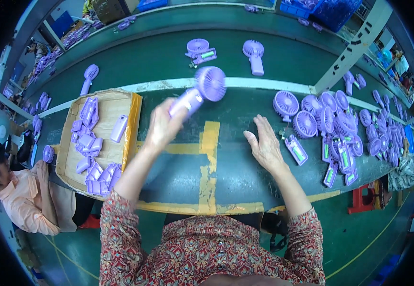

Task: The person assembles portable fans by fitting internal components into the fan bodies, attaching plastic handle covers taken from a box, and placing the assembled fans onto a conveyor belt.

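Observation:
My left hand (164,125) is closed round the handle of a purple handheld fan (210,84), which tilts up toward the far side of the table, slightly blurred. Over the table to the right, my right hand (265,145) is empty, its fingers stretched out and thumb apart. Close to its right lies an opened fan handle (296,150) with a green cell inside. Beyond that spreads a heap of purple fans (328,114), several with green cells showing. Left of my left hand stands a shallow cardboard box (133,126) holding purple handle covers (119,128).
Across the white rail (168,85) runs a green conveyor belt (145,59) carrying an upright-lying fan (255,57) and an opened fan (200,51). A metal post (355,47) rises at the right. At the far left sits a person (30,200) in a peach shirt. Yellow tape (208,176) marks the table.

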A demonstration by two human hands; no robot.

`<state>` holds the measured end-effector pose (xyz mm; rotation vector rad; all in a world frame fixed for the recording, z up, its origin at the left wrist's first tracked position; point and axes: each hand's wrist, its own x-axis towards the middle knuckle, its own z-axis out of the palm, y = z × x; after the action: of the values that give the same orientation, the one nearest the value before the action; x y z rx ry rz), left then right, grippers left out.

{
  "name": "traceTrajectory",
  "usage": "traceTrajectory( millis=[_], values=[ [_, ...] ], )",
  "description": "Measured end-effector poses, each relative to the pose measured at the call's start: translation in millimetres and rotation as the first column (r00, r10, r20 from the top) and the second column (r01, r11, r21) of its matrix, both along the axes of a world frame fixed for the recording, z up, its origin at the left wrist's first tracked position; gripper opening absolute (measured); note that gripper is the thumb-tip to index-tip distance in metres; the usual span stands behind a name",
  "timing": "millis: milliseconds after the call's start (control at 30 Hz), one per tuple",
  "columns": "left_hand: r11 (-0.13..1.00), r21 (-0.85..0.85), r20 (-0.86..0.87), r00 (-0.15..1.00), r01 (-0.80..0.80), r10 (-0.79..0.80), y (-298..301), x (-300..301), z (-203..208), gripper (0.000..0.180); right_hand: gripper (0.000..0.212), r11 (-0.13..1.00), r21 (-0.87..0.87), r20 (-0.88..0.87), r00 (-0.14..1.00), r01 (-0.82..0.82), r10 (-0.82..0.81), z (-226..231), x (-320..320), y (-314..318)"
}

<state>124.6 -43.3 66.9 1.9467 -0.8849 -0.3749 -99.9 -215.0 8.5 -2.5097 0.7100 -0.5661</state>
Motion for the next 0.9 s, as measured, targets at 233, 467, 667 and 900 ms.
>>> traceTrajectory(
  millis=[233,467,667,900],
  values=[
    [0.828,0.205,0.815,0.56,-0.522,0.151,-61,147,-40,0.042,0.057,0.983,-0.179,-0.081,0.996,-0.036,0.021,-40,21,-20],
    [0.867,0.164,0.827,0.545,-0.47,0.139,-133,175,-94,0.045,0.056,0.986,-0.165,-0.123,0.992,-0.032,0.012,-34,26,-19],
    [0.923,0.127,0.443,0.853,-0.362,0.274,-209,119,-89,0.043,0.055,0.985,-0.173,-0.12,0.993,-0.011,-0.009,-37,25,-19],
    [0.966,-0.17,0.435,0.864,-0.197,0.253,-203,113,-97,0.021,0.053,0.985,-0.174,-0.106,0.994,-0.014,-0.005,-35,27,-17]
  ],
)
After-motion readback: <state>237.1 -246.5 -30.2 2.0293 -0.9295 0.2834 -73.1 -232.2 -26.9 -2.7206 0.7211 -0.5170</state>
